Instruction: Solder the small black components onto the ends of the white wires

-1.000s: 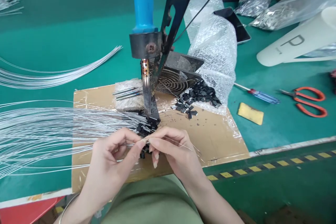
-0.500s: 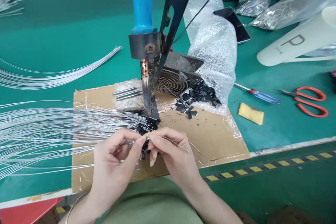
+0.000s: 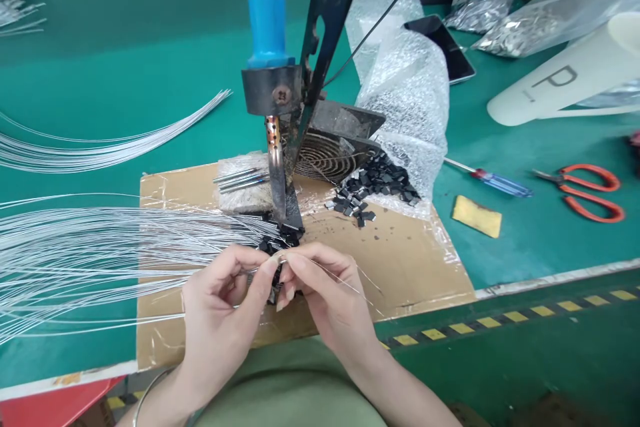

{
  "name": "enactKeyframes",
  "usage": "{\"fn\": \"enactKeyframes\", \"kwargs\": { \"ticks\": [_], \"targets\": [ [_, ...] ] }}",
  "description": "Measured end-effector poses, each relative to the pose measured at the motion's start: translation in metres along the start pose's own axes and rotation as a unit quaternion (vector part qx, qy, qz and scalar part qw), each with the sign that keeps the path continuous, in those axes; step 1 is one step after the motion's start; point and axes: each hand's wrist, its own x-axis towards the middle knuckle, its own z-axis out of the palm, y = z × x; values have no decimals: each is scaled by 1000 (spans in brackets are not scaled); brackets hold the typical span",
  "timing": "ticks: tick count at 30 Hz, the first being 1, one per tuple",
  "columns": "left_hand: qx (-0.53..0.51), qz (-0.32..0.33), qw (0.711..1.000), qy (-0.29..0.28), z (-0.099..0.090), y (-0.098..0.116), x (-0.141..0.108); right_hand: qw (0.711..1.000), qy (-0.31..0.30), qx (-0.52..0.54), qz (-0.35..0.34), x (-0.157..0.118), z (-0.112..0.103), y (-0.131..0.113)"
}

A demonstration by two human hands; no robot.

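My left hand (image 3: 225,307) is closed in a pinch on a thin white wire, its thumb and index fingertips meeting below the soldering iron. Touching those fingertips, my right hand (image 3: 335,300) pinches a fine metal strand (image 3: 367,300) that trails out to the right. The exact point where the two pieces meet is hidden by fingers. Just above stands the soldering iron (image 3: 267,33), blue-handled, clamped with its tip pointing down. Small black connectors (image 3: 283,237) lie under the tip, at the ends of a wide fan of white wires (image 3: 100,233).
Cardboard (image 3: 400,267) covers the work spot. Behind it are a round fan grille (image 3: 325,157), loose black connectors (image 3: 375,183) and bubble wrap (image 3: 415,93). Rightward lie a screwdriver (image 3: 500,181), a yellow sponge (image 3: 477,215), orange-handled cutters (image 3: 593,190) and a white cup (image 3: 565,73).
Both hands keep their pinch at nearly the same place. My left hand and wrist have shifted slightly right, and the right fingers curl in a little. The view has moved slightly.
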Motion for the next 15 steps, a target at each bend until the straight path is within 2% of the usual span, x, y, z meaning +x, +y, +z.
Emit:
{"fn": "enactKeyframes", "kwargs": {
  "ticks": [7,15],
  "targets": [
    [-3,15,1000,17,3,-2,-2,1000,11,11,-11,0,1,3],
    [-48,20,999,11,7,2,1,999,21,9,-24,0,4,6]
  ]
}}
